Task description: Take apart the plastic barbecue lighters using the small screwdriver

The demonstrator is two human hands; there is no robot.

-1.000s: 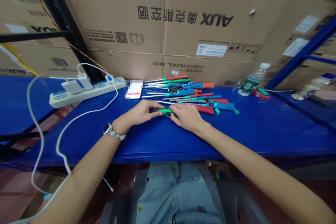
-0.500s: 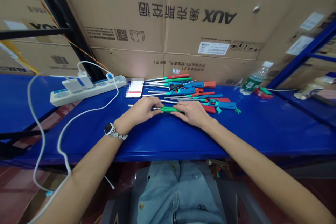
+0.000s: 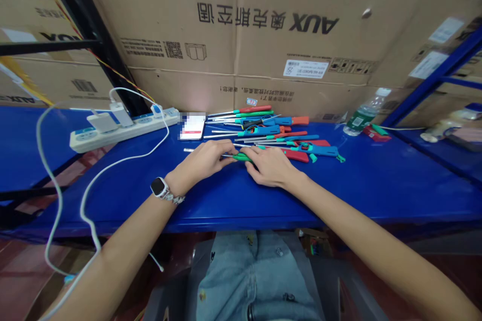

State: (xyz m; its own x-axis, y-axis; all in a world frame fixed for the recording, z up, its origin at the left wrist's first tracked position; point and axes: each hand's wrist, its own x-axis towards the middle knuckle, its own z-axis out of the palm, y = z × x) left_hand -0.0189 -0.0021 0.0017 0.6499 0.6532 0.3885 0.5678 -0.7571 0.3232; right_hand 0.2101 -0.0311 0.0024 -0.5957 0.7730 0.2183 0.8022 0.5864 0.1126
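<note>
Both hands are occupied with one green lighter [image 3: 242,157] of the long-nosed kind, which is held low over the bench [image 3: 211,200], between the front edge and the row of other lighters [image 3: 268,131] lying towards the back edge. The left hand [image 3: 209,161] has its thumb and fingers pinched together about the place where the thin metal rod [image 3: 188,150] meets the green handle; the rod (it seems to be of this same lighter, though the hand covers its middle) comes out beyond the hand towards the left end of the bench. The right hand [image 3: 269,164] has its fingers closed over the other part of the handle, while its thumb lies lower, and whether this thumb presses on it I cannot tell. The step in hand, as I judge, is a fine two-handed handling of this lighter. A next move would call for a steady pinch of the left and small finger motion of the right, with care for the red handle [image 3: 296,154], which lies just beside the right hand. Near the back edge, the phone [image 3: 193,128] lies left of the row, and the bottle [image 3: 359,119] stands well apart to the right.
</note>
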